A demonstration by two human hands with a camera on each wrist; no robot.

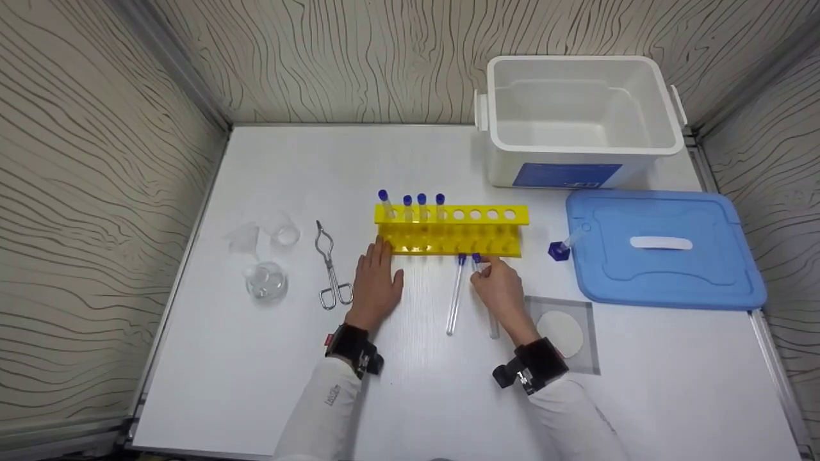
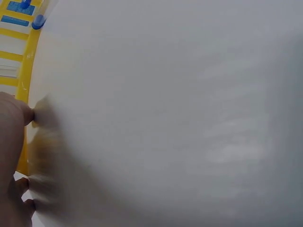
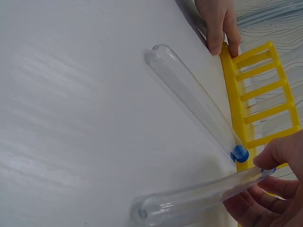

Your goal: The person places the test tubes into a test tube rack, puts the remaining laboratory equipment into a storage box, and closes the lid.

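Note:
A yellow test tube rack stands mid-table, with several blue-capped test tubes upright or slightly tilted in its left holes. My left hand rests its extended fingers against the rack's left front end; in the left wrist view, the thumb is at the rack's edge. With thumb and fingers, my right hand pinches a clear test tube near its blue cap, in front of the rack. Another capped test tube lies on the table to its left, its cap at the rack's front edge.
Crucible tongs, a glass flask and clear vessels are on the left. On the right lie a blue lid, a purple-based cylinder and a grey square with a white disc. Behind stands a white bin.

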